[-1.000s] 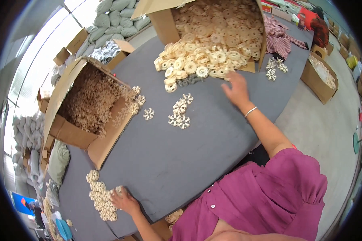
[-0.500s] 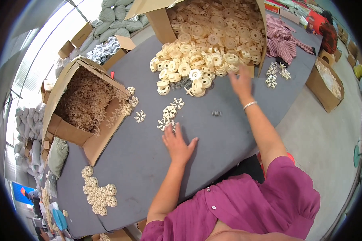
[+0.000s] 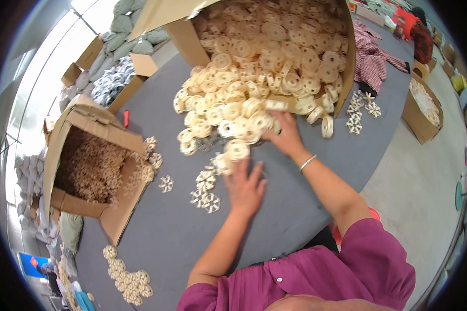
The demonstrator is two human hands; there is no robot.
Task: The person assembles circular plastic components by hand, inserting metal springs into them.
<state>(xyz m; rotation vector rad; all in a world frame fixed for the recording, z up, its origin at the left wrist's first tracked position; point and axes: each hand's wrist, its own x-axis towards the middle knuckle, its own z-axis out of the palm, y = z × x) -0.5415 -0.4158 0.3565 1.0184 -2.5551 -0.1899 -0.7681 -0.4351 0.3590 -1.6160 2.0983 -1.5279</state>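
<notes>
My left hand (image 3: 245, 191) lies low over the table with its fingers spread. Its fingertips reach a cream round plastic part (image 3: 237, 149) and the edge of a small group of spoked cream discs (image 3: 206, 180). My right hand (image 3: 288, 139) is at the front edge of a heap of cream spool-like plastic parts (image 3: 233, 110), thumb and fingers apart against the nearest ones. Some of its fingertips are blurred. Dark coil springs (image 3: 206, 143) lie partly covered under the heap's near side.
The heap spills from a large tipped carton (image 3: 184, 41). At left, another open carton (image 3: 80, 207) holds many small tan parts. Finished-looking round pieces (image 3: 129, 282) lie front left. A checked garment (image 3: 371, 57) and more spoked discs (image 3: 354, 114) are at right.
My right hand has come nearer and left, and the heap's front has spread toward me. My left hand has shifted slightly right. The lone spring between my hands is no longer visible.
</notes>
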